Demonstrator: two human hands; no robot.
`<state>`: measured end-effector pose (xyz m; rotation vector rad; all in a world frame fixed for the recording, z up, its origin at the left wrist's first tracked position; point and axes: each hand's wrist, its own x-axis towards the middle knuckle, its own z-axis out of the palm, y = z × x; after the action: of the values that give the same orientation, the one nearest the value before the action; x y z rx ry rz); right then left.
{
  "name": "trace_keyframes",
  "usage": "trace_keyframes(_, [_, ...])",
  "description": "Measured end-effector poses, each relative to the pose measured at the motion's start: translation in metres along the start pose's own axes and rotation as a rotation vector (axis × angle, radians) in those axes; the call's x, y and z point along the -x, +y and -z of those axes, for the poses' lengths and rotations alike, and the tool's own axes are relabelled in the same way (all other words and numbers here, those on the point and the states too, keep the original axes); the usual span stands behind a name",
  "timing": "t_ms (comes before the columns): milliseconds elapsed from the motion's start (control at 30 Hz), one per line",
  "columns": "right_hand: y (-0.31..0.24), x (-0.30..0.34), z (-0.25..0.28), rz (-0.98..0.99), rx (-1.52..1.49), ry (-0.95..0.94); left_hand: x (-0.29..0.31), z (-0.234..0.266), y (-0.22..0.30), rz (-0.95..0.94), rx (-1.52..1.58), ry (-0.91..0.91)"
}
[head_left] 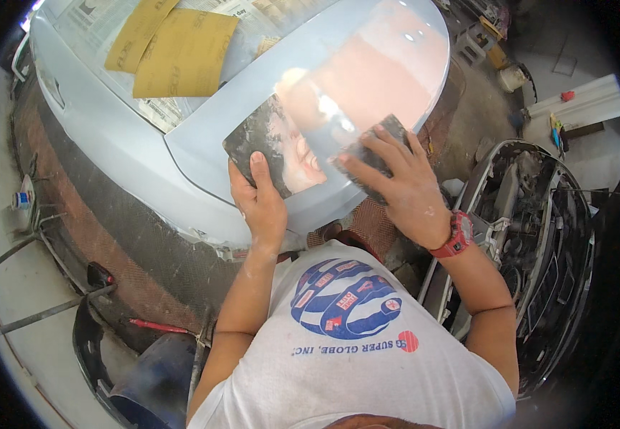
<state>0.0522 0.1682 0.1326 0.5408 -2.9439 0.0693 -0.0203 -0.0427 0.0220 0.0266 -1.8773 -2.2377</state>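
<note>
My left hand [260, 199] grips a dark flat mixing board [255, 136] by its near edge, thumb on top. Pinkish body filler [301, 159] is smeared over the right part of that board. My right hand [400, 187] presses its fingers on a dark, flat, thin piece [394, 130], perhaps a spreader, though motion blurs its lower part. Both hands are above the pale grey car body panel [220, 166]. Farther along, a wide pink filler patch [374, 79] covers the panel's curved surface.
Yellow sandpaper sheets [184, 53] lie on newspaper [159, 113] over the car's glass at the upper left. A removed car front section [531, 236] stands at the right. At the lower left are a blue drum [156, 382] and a red-handled tool [158, 326].
</note>
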Motion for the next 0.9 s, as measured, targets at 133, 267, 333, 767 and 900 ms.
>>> trace_keyframes(133, [-0.022, -0.003, -0.022, 0.111, -0.004, -0.004, 0.001, 0.001, 0.013, -0.046, -0.055, -0.018])
trace_keyframes(267, [0.004, -0.003, -0.019, 0.093, 0.118, -0.119, -0.011, 0.021, -0.006, 0.035, 0.073, 0.171])
trace_keyframes(333, [0.034, -0.008, -0.018, -0.045, 0.115, -0.078, -0.017, 0.031, -0.015, -0.055, 0.095, 0.225])
trace_keyframes(767, [0.063, -0.046, -0.052, 0.015, 0.008, -0.170, -0.017, 0.030, -0.026, -0.168, -0.004, 0.237])
trace_keyframes(900, [0.062, -0.017, -0.038, 0.065, 0.038, -0.244, -0.019, 0.031, -0.026, -0.170, -0.040, 0.226])
